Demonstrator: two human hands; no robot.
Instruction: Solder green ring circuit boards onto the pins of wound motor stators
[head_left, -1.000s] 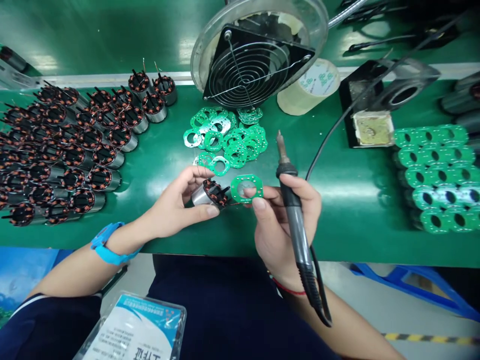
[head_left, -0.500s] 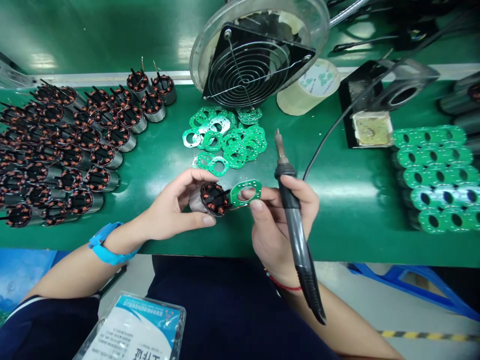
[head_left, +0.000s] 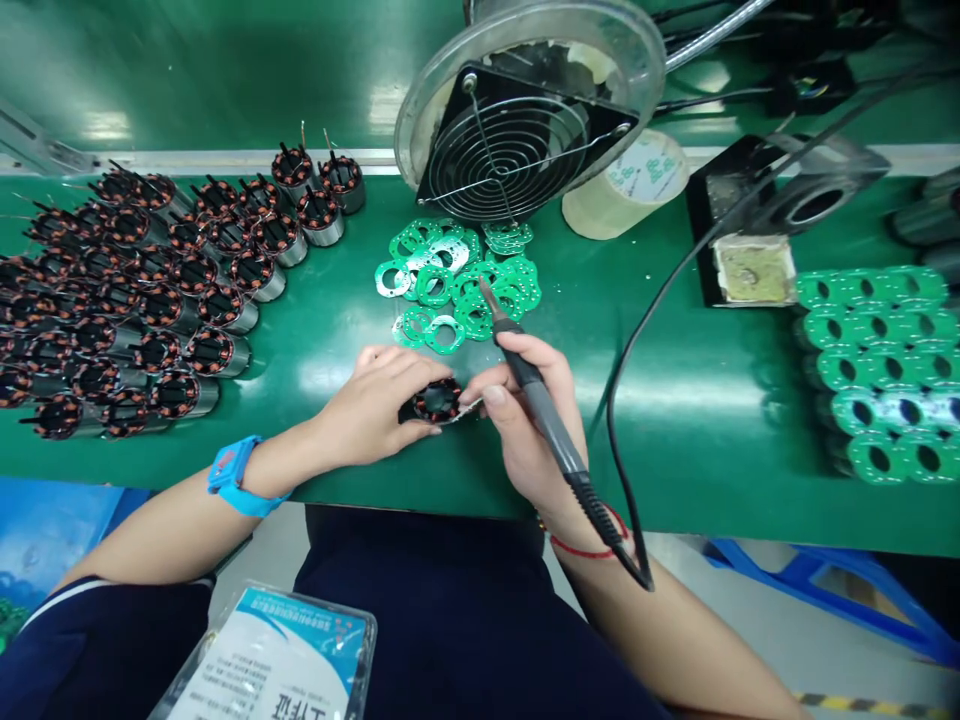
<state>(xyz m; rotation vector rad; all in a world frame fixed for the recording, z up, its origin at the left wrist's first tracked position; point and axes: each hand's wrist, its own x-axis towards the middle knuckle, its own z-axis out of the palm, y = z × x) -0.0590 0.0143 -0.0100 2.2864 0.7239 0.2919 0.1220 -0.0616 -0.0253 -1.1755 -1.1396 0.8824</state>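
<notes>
My left hand [head_left: 367, 412] is wrapped round a motor stator [head_left: 437, 400] with copper windings, its open end turned to the right. My right hand [head_left: 527, 455] grips a soldering iron [head_left: 553, 430], tip pointing up and left over the loose green boards. The thumb and fingertips of that same hand pinch a ring-shaped circuit board [head_left: 470, 407], seen nearly edge-on against the stator's right end. Whether the board sits flush on the stator cannot be made out.
Rows of stators [head_left: 180, 390] stand at left. Loose ring boards [head_left: 445, 334] lie under a fan [head_left: 502, 160], beside a tape roll [head_left: 622, 195]. At right are a soldering stand with sponge [head_left: 752, 270] and stators topped with boards [head_left: 862, 370]. The iron's cable [head_left: 615, 420] loops rightward.
The ring board has moved left from beside the stator to its end and turned edge-on. My right hand and the iron shifted left, and my left hand rolled over the stator.
</notes>
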